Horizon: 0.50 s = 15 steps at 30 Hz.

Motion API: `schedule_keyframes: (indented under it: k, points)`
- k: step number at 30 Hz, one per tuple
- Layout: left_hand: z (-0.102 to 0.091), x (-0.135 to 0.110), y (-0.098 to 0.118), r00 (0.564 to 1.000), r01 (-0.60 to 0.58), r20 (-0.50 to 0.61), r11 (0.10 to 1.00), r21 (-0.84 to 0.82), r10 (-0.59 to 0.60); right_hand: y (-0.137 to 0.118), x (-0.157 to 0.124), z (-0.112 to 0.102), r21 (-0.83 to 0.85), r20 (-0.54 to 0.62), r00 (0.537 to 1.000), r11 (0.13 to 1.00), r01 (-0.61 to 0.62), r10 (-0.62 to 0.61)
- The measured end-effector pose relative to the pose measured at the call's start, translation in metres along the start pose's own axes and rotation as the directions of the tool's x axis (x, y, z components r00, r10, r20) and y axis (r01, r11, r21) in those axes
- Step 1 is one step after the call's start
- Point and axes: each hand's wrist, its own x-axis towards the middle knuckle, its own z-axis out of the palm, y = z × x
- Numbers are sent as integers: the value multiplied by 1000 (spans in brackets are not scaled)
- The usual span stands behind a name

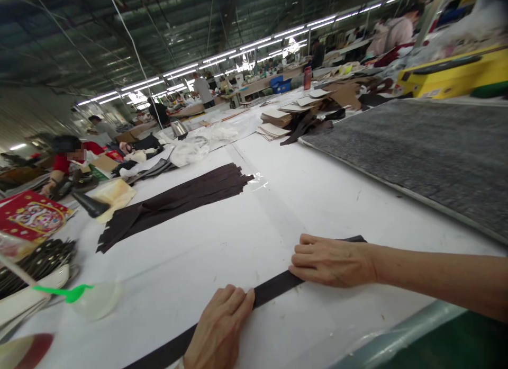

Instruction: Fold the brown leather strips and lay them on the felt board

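Note:
A long dark brown strip (273, 290), like leather or cloth, lies slantwise across the white tabletop (174, 276). My left hand (220, 326) grips its middle stretch, fingers bent and pressed together at the edge. Further along toward the far end, my right hand (335, 260) is closed over the strip with curled fingers. A short tip of it shows beyond the right wrist, and the near end runs out of view at the bottom. Beyond my hands lies a bundle of similar dark brown strips (178, 202), laid flat side by side.
At left are a bowl (97, 303) with a green brush-like tool (77, 293), a red printed bag (34, 215) and a black-handled tool (91, 204). A grey felt-covered board (416, 152) lies at right. Card pieces (275, 117) are stacked behind. A person in red bends at far left.

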Motion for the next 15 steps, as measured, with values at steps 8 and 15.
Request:
schedule_keyframes:
  k: [8, 15]
  points:
    - [-8, 16, 6, 997, 32, 63, 995, 90, -37, 3, -17, -8, -25, 22, 999, 999, -36, 36]
    - [0, 29, 16, 999, 42, -6, 999, -33, -42, 6, -36, -17, -71, 87, 993, 995, -72, 78]
